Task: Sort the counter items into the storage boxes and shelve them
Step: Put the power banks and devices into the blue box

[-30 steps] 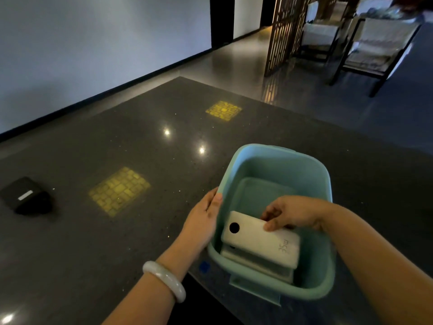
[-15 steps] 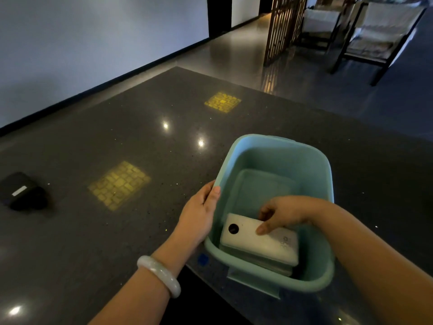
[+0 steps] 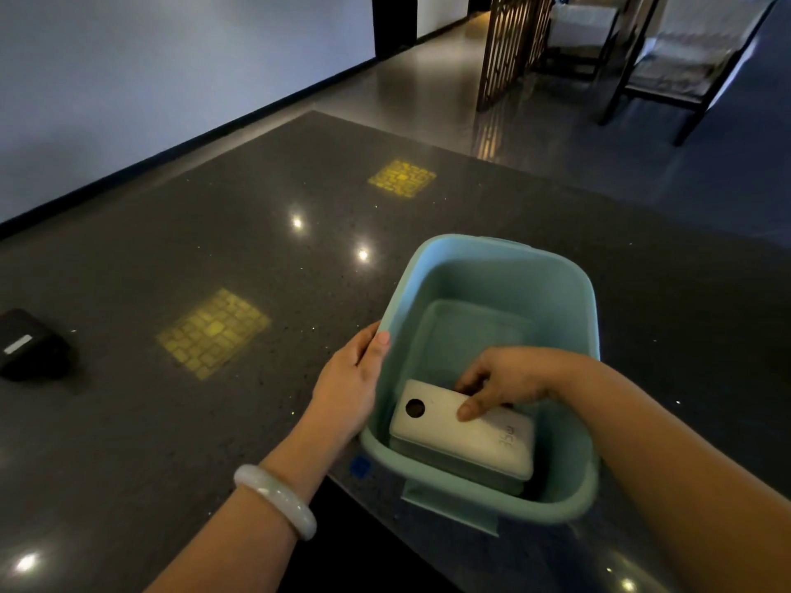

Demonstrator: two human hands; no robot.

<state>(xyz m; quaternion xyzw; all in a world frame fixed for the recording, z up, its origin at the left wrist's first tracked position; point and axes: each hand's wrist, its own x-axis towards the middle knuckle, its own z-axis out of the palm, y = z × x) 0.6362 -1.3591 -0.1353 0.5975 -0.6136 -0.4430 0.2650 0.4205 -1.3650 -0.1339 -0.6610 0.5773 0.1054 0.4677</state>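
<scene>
The box (image 3: 492, 267) is light blue-green all over, inside and out. In it lies a white block (image 3: 464, 430) with one round black spot near its end and small grey letters at the other end. The desk (image 3: 171, 421) is dark grey with tiny shiny specks. Two yellow squares (image 3: 214, 331) made of little brick shapes glow on it. A small blue mark (image 3: 359, 466) sits by the box. A black thing (image 3: 30, 346) with a white stripe lies far left. The bracelet (image 3: 276, 500) is milky white.
</scene>
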